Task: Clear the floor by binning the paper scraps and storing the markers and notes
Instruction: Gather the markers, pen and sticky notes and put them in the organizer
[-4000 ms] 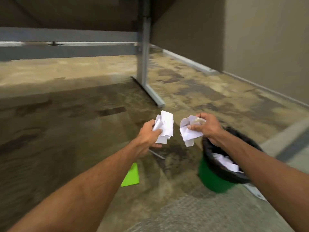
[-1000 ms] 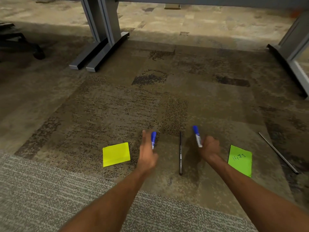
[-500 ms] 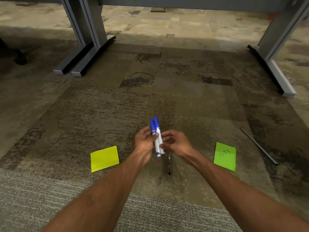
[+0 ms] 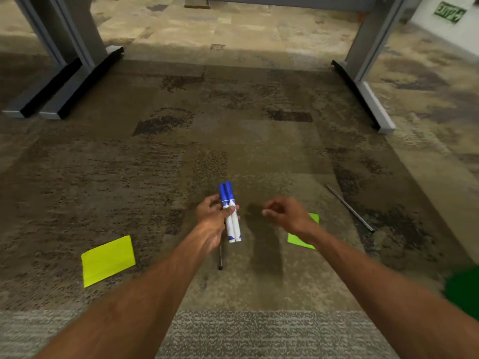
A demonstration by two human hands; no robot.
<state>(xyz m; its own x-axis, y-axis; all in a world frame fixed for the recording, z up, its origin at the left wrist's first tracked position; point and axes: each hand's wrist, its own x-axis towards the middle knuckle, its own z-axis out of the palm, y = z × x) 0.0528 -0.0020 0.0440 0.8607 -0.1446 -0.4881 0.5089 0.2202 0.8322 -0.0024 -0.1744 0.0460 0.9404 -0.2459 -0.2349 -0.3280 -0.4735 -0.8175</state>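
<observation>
Nearest, a grey ribbed carpet strip [image 4: 259, 332] crosses the bottom of the frame, giving way to mottled brown carpet [image 4: 259, 141]. At centre, the left hand [image 4: 211, 216] grips two white markers with blue caps [image 4: 231, 216] side by side, long axis up the frame, caps pointing away. The right hand [image 4: 286, 213] hangs loosely curled, holding nothing, above a green sticky note [image 4: 300, 240]. A yellow sticky note [image 4: 107, 260] lies lower left. Farther off, grey metal desk legs [image 4: 77, 47] stand upper left and right.
</observation>
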